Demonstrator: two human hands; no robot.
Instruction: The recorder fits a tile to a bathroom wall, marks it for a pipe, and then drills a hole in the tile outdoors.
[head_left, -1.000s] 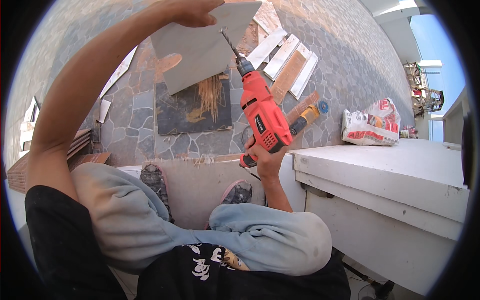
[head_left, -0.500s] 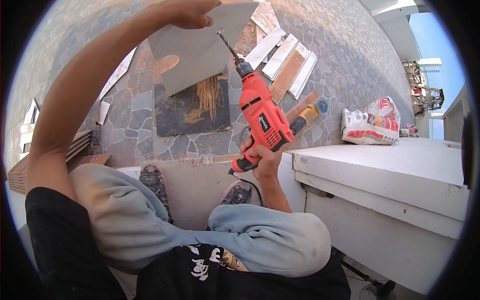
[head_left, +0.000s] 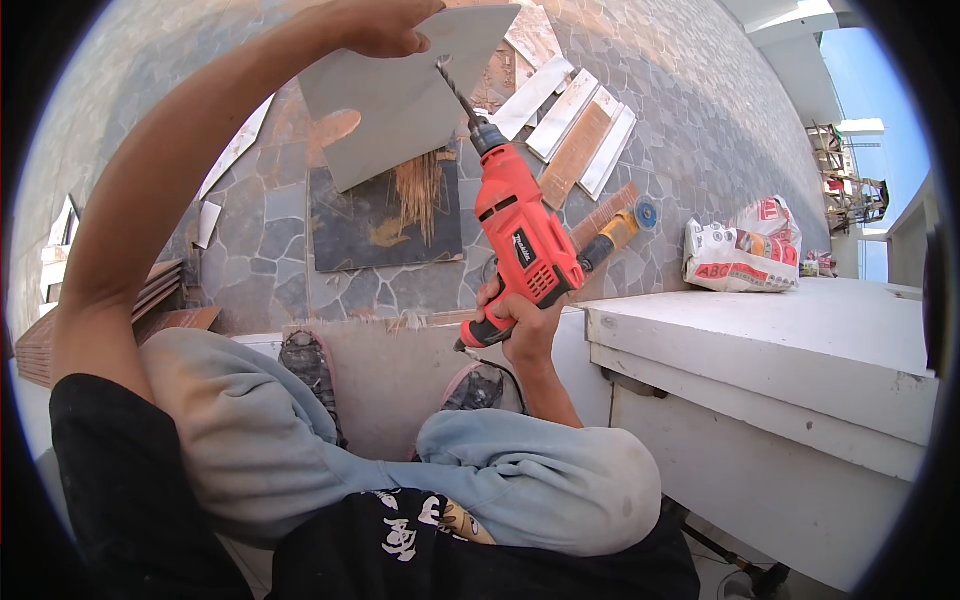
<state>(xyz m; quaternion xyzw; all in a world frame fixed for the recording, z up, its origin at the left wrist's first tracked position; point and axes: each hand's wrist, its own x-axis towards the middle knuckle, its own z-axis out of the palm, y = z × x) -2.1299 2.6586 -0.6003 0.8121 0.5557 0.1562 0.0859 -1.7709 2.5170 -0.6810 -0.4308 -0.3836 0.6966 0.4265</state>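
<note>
With my right hand (head_left: 530, 328) I grip the handle of a red corded power drill (head_left: 518, 215), which points up and to the left. Its long twist bit (head_left: 457, 92) ends in front of a grey-white tile (head_left: 405, 115), just below my left thumb. Whether the tip touches the tile, I cannot tell. My left hand (head_left: 390, 30) is closed on the tile's upper edge, and some of its fingers are hidden behind it. The tile stands tilted over a dark square slab (head_left: 345, 240) with a brush-like bundle of straw-coloured bristles (head_left: 420, 200) on it.
Cut tile strips (head_left: 580, 130) lie beyond the drill on stone paving. A yellow angle grinder (head_left: 620, 230) rests to the right, near a printed bag (head_left: 745, 250) by the white ledge (head_left: 760, 330). Stacked brown tiles (head_left: 90, 330) are at the left.
Almost nothing differs. The drill and my right hand have shifted very slightly left and down; my left hand stays on the tile's edge.
</note>
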